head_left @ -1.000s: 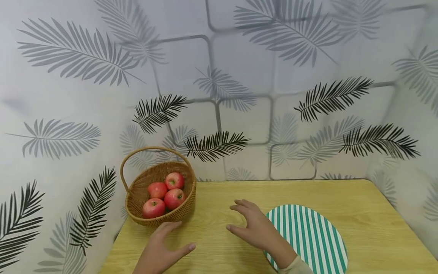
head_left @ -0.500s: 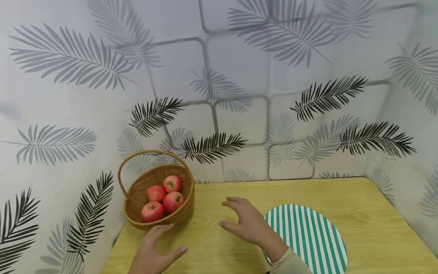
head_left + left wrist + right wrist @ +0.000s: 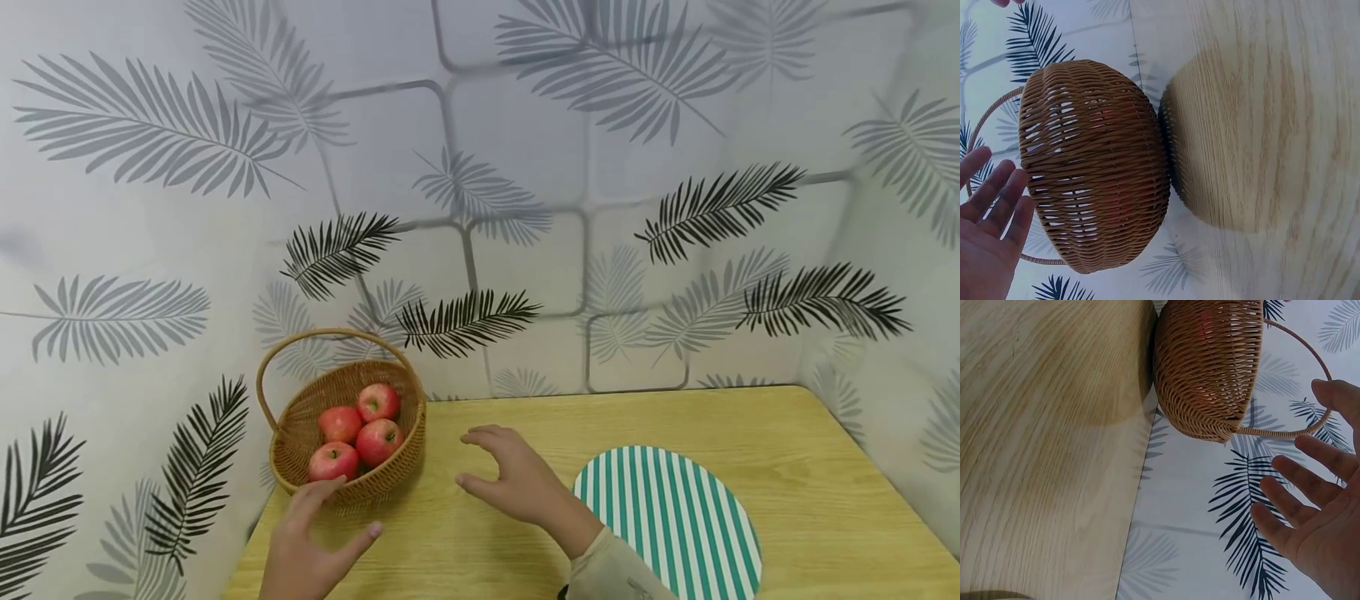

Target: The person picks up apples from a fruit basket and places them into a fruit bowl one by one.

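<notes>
Approach to the basket, both hands closing in. The wicker basket (image 3: 345, 433) stands at the far left corner of the table (image 3: 525, 550), close against the leaf-patterned wall (image 3: 150, 250), its hoop handle upright. Four red apples (image 3: 358, 437) lie inside it.

Your left hand (image 3: 311, 542) is at the basket's near side, fingers spread and relaxed, fingertips at or just short of the weave; whether they touch it cannot be told from the head view, and the left wrist view shows the palm open beside the basket with nothing in it. Your right hand (image 3: 510, 479) hovers above the table just right of the basket, fingers extended and slightly arched, holding nothing and clear of the wicker. The right wrist view shows a gap between its fingers (image 3: 1310, 487) and the handle.

A round green-and-white striped mat (image 3: 667, 517) lies on the near right part of the table, partly under your right forearm.

Judged step: reaching, grasp not yet made. The next move calls for seating each hand on opposite sides of the basket wall, low enough to keep it level so the apples do not roll out.
</notes>
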Demonstrator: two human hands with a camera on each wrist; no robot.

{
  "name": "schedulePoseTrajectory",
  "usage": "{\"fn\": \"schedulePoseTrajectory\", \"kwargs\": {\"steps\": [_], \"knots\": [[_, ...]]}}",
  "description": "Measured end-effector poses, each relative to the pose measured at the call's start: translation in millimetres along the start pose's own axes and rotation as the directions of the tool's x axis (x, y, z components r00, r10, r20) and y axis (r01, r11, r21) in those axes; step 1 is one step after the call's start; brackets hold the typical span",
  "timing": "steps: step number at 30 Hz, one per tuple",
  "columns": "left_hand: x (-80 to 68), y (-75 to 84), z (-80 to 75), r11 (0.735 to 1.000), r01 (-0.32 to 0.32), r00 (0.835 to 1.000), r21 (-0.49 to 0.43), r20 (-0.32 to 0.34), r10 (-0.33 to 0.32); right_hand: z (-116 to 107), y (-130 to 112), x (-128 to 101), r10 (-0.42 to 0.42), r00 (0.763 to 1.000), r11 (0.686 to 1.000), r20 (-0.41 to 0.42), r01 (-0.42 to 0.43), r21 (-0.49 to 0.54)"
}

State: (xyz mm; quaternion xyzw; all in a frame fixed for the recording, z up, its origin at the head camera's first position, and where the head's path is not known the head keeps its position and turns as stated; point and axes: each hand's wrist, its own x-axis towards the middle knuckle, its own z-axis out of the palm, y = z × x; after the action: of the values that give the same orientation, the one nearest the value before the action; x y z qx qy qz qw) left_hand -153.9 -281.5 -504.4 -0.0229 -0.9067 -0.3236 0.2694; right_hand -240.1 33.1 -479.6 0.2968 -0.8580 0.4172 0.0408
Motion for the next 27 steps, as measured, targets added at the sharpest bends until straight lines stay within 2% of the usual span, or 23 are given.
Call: {"fn": "schedulePoseTrajectory", "kwargs": {"steps": [4, 11, 18, 21, 27], "knots": [[3.3, -3.7, -2.8, 1.0, -0.006, 0.999, -0.01, -0.038, 0.006, 5, -2, 3, -0.014, 1.0, 1.0, -0.016, 0.014, -0.01], [15.8, -18.2, -6.4, 0.989, -0.146, 0.983, 0.02, -0.108, 0.147, 15, -3, 8, -0.079, 0.993, 0.996, -0.091, 0.075, -0.044], [35.0, -39.2, -13.4, 0.977, -0.193, 0.978, 0.087, -0.063, 0.199, 21, -8, 18, -0.116, 0.99, 0.989, -0.084, 0.107, -0.104], [41.1, -47.5, -14.3, 0.978, -0.181, 0.983, 0.1, -0.025, 0.184, 23, -9, 22, -0.129, 0.988, 0.985, -0.08, 0.118, -0.129], [42.4, -59.6, -11.2, 0.992, -0.091, 0.996, 0.093, 0.009, 0.091, 30, -12, 29, -0.174, 0.981, 0.976, -0.087, 0.16, -0.145]]}}
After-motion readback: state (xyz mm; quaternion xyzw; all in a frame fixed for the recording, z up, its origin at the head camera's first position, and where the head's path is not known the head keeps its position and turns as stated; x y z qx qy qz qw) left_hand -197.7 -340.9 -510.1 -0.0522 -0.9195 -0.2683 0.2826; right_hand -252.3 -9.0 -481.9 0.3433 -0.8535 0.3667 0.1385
